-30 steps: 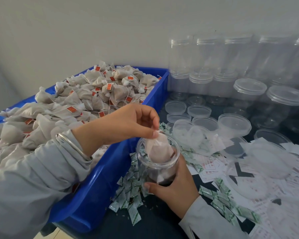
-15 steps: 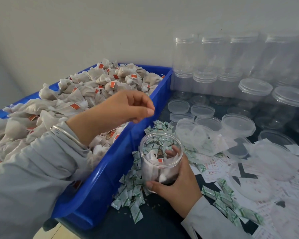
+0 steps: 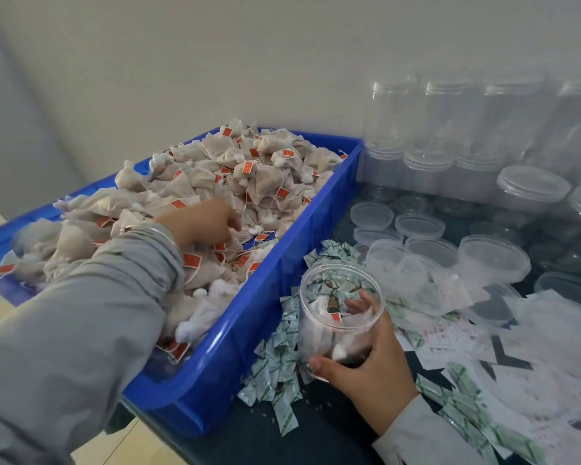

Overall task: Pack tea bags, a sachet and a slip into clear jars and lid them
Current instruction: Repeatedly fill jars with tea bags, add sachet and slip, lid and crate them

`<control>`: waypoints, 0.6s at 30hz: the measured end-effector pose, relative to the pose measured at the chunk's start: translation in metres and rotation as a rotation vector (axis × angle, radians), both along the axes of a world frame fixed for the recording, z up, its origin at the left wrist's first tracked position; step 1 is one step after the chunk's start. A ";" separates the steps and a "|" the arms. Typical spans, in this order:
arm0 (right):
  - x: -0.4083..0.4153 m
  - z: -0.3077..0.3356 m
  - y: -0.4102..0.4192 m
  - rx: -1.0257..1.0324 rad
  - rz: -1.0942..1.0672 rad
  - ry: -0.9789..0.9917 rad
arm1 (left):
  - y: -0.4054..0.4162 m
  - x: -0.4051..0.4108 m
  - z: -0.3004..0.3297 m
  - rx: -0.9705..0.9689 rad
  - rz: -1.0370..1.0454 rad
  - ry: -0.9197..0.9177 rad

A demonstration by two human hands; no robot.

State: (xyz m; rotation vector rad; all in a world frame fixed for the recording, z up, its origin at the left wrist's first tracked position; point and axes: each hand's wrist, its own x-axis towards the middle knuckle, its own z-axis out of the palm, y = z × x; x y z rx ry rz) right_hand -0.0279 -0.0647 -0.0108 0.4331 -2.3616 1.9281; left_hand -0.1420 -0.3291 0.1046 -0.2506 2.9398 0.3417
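Clear jar (image 3: 341, 313) near desk front edge, gripped by right hand (image 3: 366, 367); part-filled with tea bags. Left hand (image 3: 203, 223) reaching among tea bags (image 3: 242, 176) in blue bin (image 3: 269, 317), grasp indeterminate. Sachet, slip, lid pending.

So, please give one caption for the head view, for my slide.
Left hand reaches into blue plastic bin of tea bags; right hand holds clear round jar.

I wore loose grey long sleeves (image 3: 81, 330) down both arms, creased at the cuffs, with a thin silver bangle (image 3: 155, 229) round my left wrist.
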 end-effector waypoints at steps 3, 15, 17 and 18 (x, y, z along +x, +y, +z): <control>0.000 -0.001 0.000 -0.001 -0.003 0.006 | 0.009 0.003 -0.001 -0.278 -0.058 -0.079; 0.000 -0.002 0.001 -0.043 0.025 -0.010 | 0.011 0.007 0.014 -0.396 0.006 -0.022; 0.000 -0.001 0.001 -0.032 0.019 -0.006 | 0.007 0.007 0.020 -0.397 0.014 0.019; 0.000 -0.001 0.001 -0.027 0.019 -0.006 | 0.004 0.006 0.022 -0.380 0.022 0.048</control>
